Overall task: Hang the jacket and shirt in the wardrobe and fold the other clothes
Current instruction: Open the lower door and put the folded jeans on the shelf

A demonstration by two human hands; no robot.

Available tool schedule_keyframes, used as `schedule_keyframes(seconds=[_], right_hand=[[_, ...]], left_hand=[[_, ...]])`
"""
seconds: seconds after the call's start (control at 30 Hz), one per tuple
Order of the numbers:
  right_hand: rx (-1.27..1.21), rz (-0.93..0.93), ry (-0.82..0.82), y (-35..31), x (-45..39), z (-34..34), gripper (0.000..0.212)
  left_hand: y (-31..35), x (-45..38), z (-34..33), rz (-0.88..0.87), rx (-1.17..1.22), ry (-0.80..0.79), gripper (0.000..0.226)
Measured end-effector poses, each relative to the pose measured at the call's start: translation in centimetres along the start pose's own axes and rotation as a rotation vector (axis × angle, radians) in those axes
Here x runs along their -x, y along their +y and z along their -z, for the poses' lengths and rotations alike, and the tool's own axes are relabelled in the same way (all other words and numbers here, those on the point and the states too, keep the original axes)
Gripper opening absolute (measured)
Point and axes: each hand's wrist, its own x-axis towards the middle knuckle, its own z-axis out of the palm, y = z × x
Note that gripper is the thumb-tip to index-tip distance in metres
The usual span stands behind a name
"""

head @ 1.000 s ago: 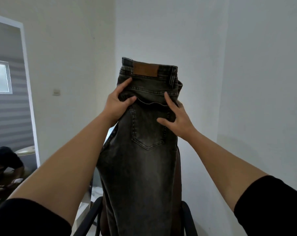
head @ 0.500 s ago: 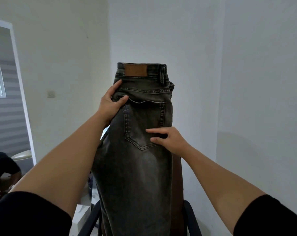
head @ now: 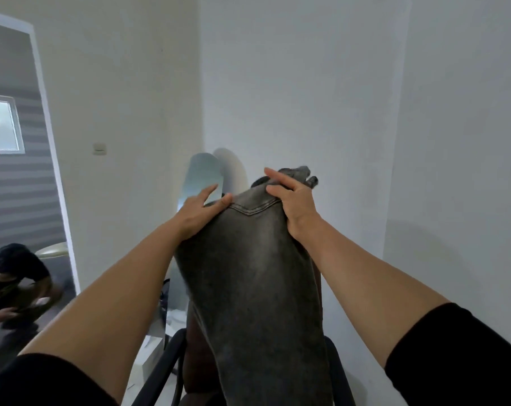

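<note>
Between both hands (head: 293,205), grey jeans (head: 257,288) hang folded over.

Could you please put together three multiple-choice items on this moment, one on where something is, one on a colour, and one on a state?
1. Where does the light switch sit?
A. on the wall left of the jeans
B. on the wall right of the jeans
C. on the chair

2. What colour are the jeans?
A. bright red
B. faded dark grey
C. white

3. What is the right hand doing?
A. hanging idle away from the cloth
B. gripping the bunched top of the jeans
C. holding a hanger

Answers: 1 A, the switch is on the wall between the doorway and the jeans. 2 B, the denim is washed grey-black with lighter stitching. 3 B, its fingers curl over the gathered upper end, while the left hand holds the left edge with the thumb on the front of the cloth.
</note>
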Motion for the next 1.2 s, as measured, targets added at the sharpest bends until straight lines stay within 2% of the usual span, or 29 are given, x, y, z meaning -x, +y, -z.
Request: schedule_keyframes(seconds=[0.07,0.23,0.3,0.37,0.43,0.53,0.6,0.7,0.8,0.87,0.93,1.07,1.2], right_hand=[[-0.023,-0.026,0.023,-0.1,-0.7,-0.3,0.033],[-0.051,-0.082,0.11,0.9,-0.9,-0.4,0.033],[-0.064,-0.1,0.16,0.8,-1.0,0.1,0.034],[-0.109,-0.115,0.219,0.6,-1.2,0.5,0.036],[-0.168,-0.119,0.268,0.2,-1.4,0.5,0.038],[-0.206,-0.106,0.319,-0.1,-1.8,0.7,0.039],[-0.124,-0.101,0.225,-0.4,-1.7,1.4,0.042],[0.204,-0.134,-0.06,-0.8,-0.9,3.1,0.056],[0.293,-0.219,-0.172,-0.6,0.2,4.7,0.07],[0.278,-0.283,-0.212,0.3,1.1,5.4,0.076],[0.189,-0.322,-0.243,1.2,2.3,5.5,0.076],[-0.007,-0.315,-0.28,2.7,4.1,5.5,0.074],[0.005,-0.192,-0.295,3.7,4.8,5.9,0.082]], left_hand=[[-0.7,1.1,-0.7,0.063,0.096,-0.014,0.106],[-2.7,3.2,-1.6,0.136,0.07,0.013,0.12],[-3.2,4.1,-1.9,0.203,0.197,0.01,0.12],[-2.6,5.1,-2.8,0.25,0.442,0.062,0.113],[-1.8,5.7,-4.0,0.222,0.563,0.108,0.112],[-0.8,6.1,-5.3,0.047,0.397,0.114,0.113],[-0.4,5.8,-5.5,-0.074,0.314,0.125,0.105],[0.7,5.3,-5.2,-0.176,0.382,0.217,0.076],[2.7,4.3,-5.4,-0.097,0.552,0.35,0.043],[4.5,3.6,-5.8,-0.012,0.591,0.44,0.031],[6.1,2.9,-6.1,0.08,0.539,0.531,0.025],[7.3,1.3,-6.0,0.136,0.543,0.672,0.028],[7.2,0.0,-4.6,0.21,0.503,0.725,0.038]])
